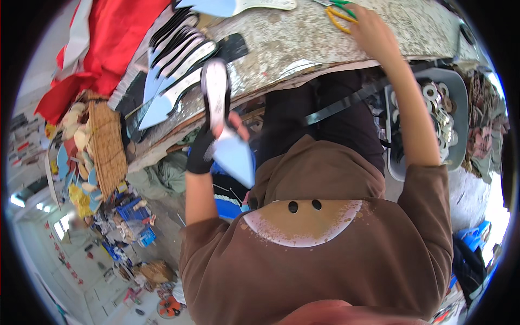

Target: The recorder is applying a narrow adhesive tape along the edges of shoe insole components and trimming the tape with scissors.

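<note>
The left hand point(208, 149), wearing a dark glove, is pinching a shoe-sole-shaped piece point(216, 95) with a pale face and dark rim; the fingers are closing together around its lower end, though the glove is hiding exactly how each finger is lying. Just below that grip, a pale blue pointed cut-out point(236, 157) is hanging from the same hand, its tip pointing down and to the right. The sole piece is standing nearly upright in the view, its long axis running from the hand up toward the workbench edge point(303, 59).

The right hand point(374, 32) is reaching up onto the bench, bare, with its fingertips lying beside yellow-and-green-handled scissors point(340, 15); the picture's top edge is cutting them off, so whether the fingers are gripping them cannot be told.

The workbench is showing a worn, mottled grey surface. A fanned row of similar sole pieces point(176, 51) is lying on it to the left, beside red cloth point(108, 43) and a woven basket point(108, 146). A grey tub of tape rolls point(441, 114) is sitting under the right forearm. The floor beyond is looking cluttered and blurred by the lens.
</note>
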